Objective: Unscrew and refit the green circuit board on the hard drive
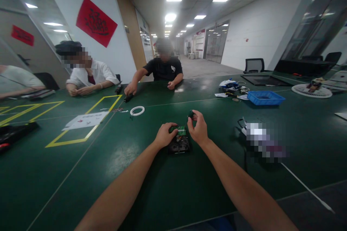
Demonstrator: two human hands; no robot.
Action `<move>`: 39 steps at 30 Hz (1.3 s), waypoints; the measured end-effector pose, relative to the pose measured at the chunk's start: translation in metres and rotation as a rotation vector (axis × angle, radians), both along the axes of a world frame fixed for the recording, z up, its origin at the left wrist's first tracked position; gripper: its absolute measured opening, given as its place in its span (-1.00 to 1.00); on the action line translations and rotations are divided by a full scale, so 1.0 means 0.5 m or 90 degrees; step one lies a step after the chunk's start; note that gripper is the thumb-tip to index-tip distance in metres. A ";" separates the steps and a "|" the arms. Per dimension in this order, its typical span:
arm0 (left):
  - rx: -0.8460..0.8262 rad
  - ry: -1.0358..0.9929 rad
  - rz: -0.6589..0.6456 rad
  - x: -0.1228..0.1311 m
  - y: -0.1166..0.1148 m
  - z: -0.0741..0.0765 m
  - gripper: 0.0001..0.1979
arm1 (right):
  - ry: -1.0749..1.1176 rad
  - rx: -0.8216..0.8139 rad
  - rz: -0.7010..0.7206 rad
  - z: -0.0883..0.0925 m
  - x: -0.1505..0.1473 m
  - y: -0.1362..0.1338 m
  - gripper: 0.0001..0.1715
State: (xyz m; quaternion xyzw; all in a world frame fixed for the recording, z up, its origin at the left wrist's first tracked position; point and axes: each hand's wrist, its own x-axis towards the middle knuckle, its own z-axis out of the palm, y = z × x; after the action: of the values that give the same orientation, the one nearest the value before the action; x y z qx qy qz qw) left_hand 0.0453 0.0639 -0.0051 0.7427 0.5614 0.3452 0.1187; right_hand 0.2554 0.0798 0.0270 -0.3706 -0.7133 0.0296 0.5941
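Note:
In front of me on the table lies a black device [179, 146] with its insides exposed. A green circuit board [181, 131] sits at its far end. My left hand [166, 135] is closed on the device's far left part, with the thumb at the board and the other fingers partly hidden. Just right of the board, my right hand [197, 127] is raised a little. Between its thumb and fingertips it pinches a small dark piece [191, 114], whose kind I cannot make out.
A white ring [137, 110] and a paper sheet [85, 121] lie to the left. On the right are a blue tray [265, 98] and a blurred-out object [264, 140] with a white cable. Across the green table [151, 187] sit several people, one reaching to a black object.

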 end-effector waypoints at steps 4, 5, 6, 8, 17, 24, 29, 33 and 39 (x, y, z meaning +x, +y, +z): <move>0.001 0.003 -0.004 -0.001 0.003 -0.003 -0.69 | 0.006 -0.008 0.004 -0.003 -0.002 0.001 -0.48; 0.002 0.005 -0.004 -0.001 0.003 -0.004 -0.69 | 0.009 -0.012 0.007 -0.004 -0.003 0.002 -0.46; 0.004 0.007 -0.005 0.000 0.004 -0.004 -0.69 | 0.013 -0.014 0.009 -0.004 -0.004 0.002 -0.44; 0.006 0.011 -0.003 0.000 0.003 -0.003 -0.69 | 0.021 -0.016 0.006 -0.004 -0.005 0.003 -0.43; 0.011 0.018 -0.008 -0.001 0.001 -0.001 -0.70 | 0.019 -0.017 -0.007 -0.001 -0.007 0.000 -0.44; 0.025 -0.002 -0.009 -0.001 0.000 -0.002 -0.72 | -0.011 0.003 0.003 0.003 -0.004 -0.004 -0.46; -0.011 -0.073 0.011 -0.004 0.004 -0.005 -0.71 | -0.010 -0.018 0.007 -0.004 -0.006 -0.003 -0.41; -0.089 -0.188 -0.022 -0.025 0.018 -0.001 -0.71 | -0.015 -0.029 0.006 -0.008 -0.006 -0.001 -0.39; -0.260 -0.299 -0.200 -0.081 0.011 0.042 -0.58 | -0.040 -0.017 0.010 -0.002 -0.005 -0.003 -0.44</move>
State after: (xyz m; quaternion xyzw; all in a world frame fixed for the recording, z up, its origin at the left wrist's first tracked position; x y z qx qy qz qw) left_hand 0.0048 0.0692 0.0157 0.6814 0.4548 0.3647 0.4425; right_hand 0.2530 0.0785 0.0259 -0.3737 -0.7338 0.0320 0.5664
